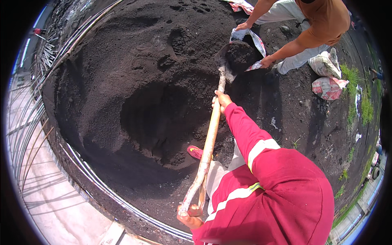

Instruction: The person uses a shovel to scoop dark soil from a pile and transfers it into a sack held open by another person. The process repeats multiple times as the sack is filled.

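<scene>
My right hand point(222, 101) is wrapped round the upper shaft of a shovel point(210, 141) with a worn wooden handle. Down at the handle's far end, my left hand point(190, 217) grips the grip piece. The metal blade point(221, 56) tilts at the mouth of a white sack point(258, 42), with dark soil point(241, 56) heaped there. A co-worker's two hands point(267, 62) hold the sack's mouth apart. To the left of the shaft, a deep hollow is dug into the large pile of dark, grainy soil point(102, 77).
Filled white and red sacks point(326, 87) rest on the ground at the right, near grass tufts point(366, 110). Long metal rods point(28, 118) and a pale slab point(61, 204) border the pile on the left. My red shoe point(195, 152) is at the hollow's edge.
</scene>
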Demonstrator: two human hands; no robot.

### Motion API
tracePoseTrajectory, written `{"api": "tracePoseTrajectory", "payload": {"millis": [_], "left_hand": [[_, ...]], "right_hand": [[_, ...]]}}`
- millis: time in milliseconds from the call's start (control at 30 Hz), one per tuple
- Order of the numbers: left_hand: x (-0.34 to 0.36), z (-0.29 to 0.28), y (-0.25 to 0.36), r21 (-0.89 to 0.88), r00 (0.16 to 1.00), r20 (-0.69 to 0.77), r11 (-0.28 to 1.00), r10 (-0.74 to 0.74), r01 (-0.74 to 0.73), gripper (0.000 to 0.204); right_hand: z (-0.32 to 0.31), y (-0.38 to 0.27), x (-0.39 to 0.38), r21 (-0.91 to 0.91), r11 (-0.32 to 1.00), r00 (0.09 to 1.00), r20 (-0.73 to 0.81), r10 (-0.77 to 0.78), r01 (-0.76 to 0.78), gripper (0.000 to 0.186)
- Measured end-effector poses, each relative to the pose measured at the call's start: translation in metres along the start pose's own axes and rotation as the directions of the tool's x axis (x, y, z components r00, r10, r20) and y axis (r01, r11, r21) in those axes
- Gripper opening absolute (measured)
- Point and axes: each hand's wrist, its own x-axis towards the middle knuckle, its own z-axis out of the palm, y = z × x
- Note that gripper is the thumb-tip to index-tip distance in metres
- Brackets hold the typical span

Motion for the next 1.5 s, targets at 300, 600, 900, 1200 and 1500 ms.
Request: {"api": "tracePoseTrajectory", "payload": {"millis": [300, 600, 900, 1200, 1500], "left_hand": [[0.02, -0.103, 0.18, 0.31, 0.985, -0.053, 0.935, -0.162, 0.171, 0.044], [0.146, -0.047, 0.157, 0.536, 0.812, 0.153, 0.643, 0.564, -0.547, 0.044], [0.173, -0.021, 0.177, 0.316, 0.839, 0.362, 0.793, 0.406, -0.52, 0.037], [0.163, 0.014, 0.188, 0.401, 0.821, 0.391, 0.726, 0.416, -0.559, 0.045], [0.112, 0.091, 0.201, 0.466, 0.8, 0.439, 0.659, 0.408, -0.591, 0.052]], "right_hand": [[0.085, 0.11, -0.111, -0.577, 0.801, 0.718, 0.489, 0.495, -0.159, 0.052], [-0.013, 0.053, -0.156, -0.93, 0.118, 0.936, 0.351, -0.004, 0.349, 0.041], [-0.266, 0.083, -0.242, -0.85, 0.485, 0.858, -0.394, -0.329, -0.205, 0.031], [-0.322, 0.166, -0.264, -0.729, 0.664, 0.948, -0.305, -0.094, -0.169, 0.028], [-0.343, 0.118, -0.265, -0.679, 0.732, 0.95, -0.263, -0.171, -0.056, 0.025]]}}
